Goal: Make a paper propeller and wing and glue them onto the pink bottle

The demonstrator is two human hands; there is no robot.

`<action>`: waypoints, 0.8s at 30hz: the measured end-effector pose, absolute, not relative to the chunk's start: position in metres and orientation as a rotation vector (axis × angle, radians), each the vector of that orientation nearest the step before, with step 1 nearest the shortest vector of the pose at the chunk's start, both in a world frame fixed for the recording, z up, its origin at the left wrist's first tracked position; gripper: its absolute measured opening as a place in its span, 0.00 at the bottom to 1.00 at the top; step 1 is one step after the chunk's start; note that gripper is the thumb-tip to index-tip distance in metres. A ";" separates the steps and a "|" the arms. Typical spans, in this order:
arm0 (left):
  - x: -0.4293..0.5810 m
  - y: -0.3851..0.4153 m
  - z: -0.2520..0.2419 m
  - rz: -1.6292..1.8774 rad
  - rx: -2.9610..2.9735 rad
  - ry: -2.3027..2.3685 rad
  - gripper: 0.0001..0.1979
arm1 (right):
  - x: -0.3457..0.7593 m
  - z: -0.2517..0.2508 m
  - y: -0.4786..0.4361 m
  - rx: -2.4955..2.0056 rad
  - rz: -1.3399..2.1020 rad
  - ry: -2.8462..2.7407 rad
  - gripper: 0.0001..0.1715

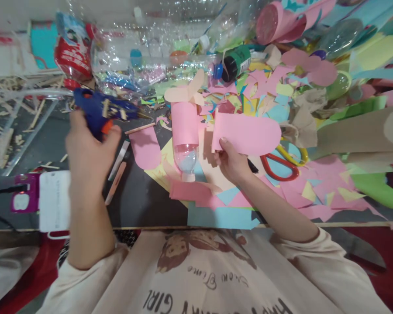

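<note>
My left hand [91, 144] is closed around a blue hot glue gun [96, 107] with an orange trigger, its nozzle pointing right. Between the fingers of my right hand [231, 162] is a pink paper piece [249, 133] with one rounded end and a straight left edge. A matching pink piece [146, 148], with a thin wooden stick along its top edge, lies between my hands. Right of it rests a clear plastic bottle [186, 160] wrapped in pink paper [185, 124], its cap toward me. Beige paper petals [186, 91] stand at the bottle's far end.
Scissors [281, 168] with red and yellow handles lie right of my right hand. A white power strip [54, 200] with a purple plug adapter [24, 193] sits at the left edge. Paper scraps, a red-labelled bottle [72, 54] and a green bottle [237, 62] crowd the back.
</note>
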State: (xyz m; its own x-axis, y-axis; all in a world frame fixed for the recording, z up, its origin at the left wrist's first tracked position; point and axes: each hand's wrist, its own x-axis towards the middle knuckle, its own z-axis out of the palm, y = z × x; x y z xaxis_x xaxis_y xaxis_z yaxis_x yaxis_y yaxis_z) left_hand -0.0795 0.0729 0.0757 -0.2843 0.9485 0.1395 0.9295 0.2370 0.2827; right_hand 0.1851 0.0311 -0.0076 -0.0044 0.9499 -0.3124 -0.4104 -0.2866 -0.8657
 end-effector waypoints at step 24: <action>-0.050 0.039 -0.015 0.924 2.157 1.854 0.21 | 0.187 0.001 0.029 -1.070 1.844 -0.709 0.29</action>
State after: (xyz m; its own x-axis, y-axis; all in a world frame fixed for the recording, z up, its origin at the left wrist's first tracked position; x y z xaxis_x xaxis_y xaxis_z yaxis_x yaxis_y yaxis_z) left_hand -0.0496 0.0386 -0.0146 0.0461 0.9357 0.3499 0.8427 -0.2245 0.4893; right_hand 0.1871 0.0289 0.0011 -0.2572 0.8844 -0.3895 -0.3958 -0.4641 -0.7924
